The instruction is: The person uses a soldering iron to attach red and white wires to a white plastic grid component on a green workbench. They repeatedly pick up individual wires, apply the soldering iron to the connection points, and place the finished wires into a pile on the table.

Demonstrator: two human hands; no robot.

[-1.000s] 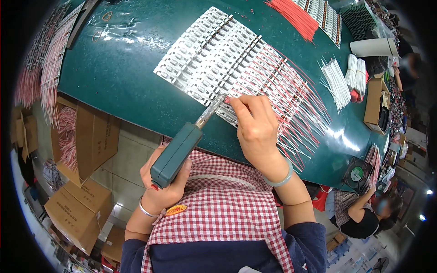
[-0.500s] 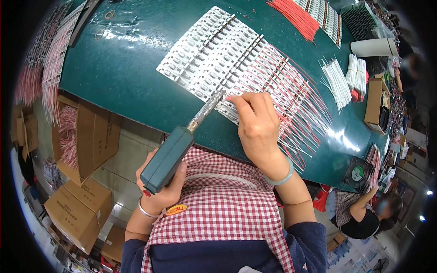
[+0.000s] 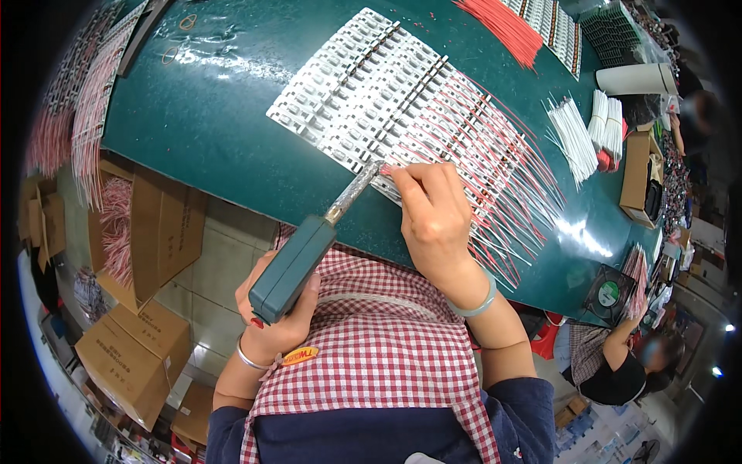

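1. Green desk spans the room; wired panels lie at its left edge, with strands hanging over.
2. Below that end, an open cardboard box holds a tangle of pink and white wires.
3. At the near edge, the left hand has its fingers wrapped around a green gun-shaped tool, whose metal tip slants up and rightward over the desk.
4. Mid-desk, a sheet of white circuit boards lies askew, its lower corner close to the near edge; the tip is at its near side.
5. Just right of the tip, the right hand has thumb and forefinger together on a small pinkish-red piece; whether tip and piece touch, I cannot tell.
6. Red and white wires fan from the sheet's right part.
7. Toward the far edge lies a red wire bundle.
8. Near the right edge are loose white wires and a dark fan.
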